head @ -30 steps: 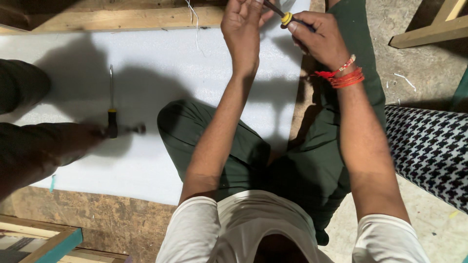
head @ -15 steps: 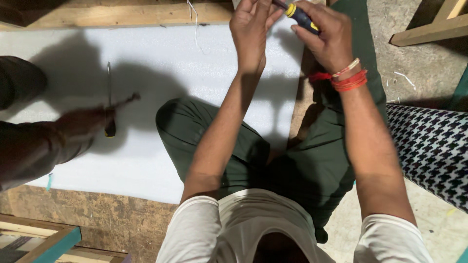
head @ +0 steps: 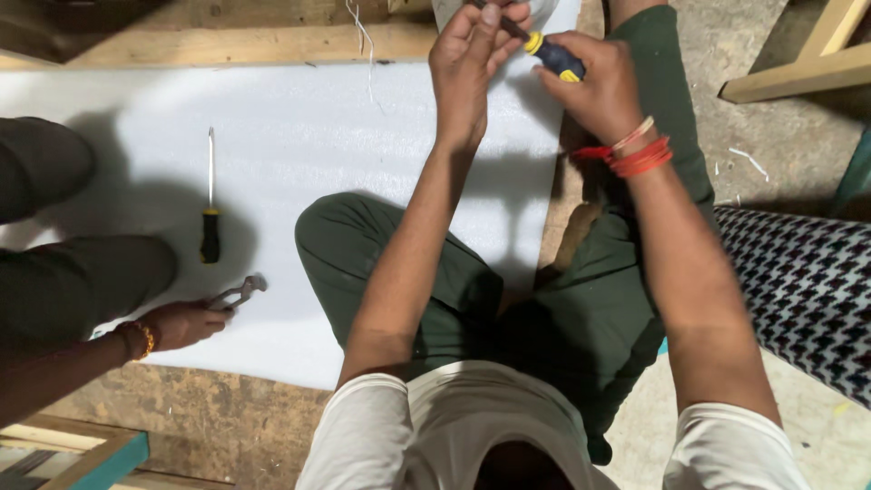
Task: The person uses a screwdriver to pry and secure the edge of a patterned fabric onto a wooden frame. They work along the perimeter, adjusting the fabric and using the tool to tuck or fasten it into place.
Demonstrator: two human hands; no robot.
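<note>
Person seated cross-legged on the floor, green trousers, pale shirt, both arms stretched forward. A black-and-white houndstooth cloth (head: pixel 803 299) lies just beside the right thigh.

At the person's left, a co-worker's hand (head: pixel 181 324) with a gold bangle rests on the white foam sheet (head: pixel 299 136), fingers wrapped on a pair of pliers (head: pixel 238 292). Just beyond it a black-handled screwdriver (head: pixel 210 204) lies loose on the sheet, blade pointing away.

Farther out, right hand (head: pixel 594 86), red threads at the wrist, is closed on the blue-and-yellow handle of a screwdriver (head: pixel 549 54); its shaft runs up and to the left, toward the other hand. Left hand (head: pixel 472 68) is raised just beside it, fingers curled around the shaft's far end; what they pinch there is hidden, cannot tell.

Beyond the hands, a wooden plank (head: pixel 227 41) borders the sheet. Timber frame (head: pixel 798 63) at far right on concrete floor.
</note>
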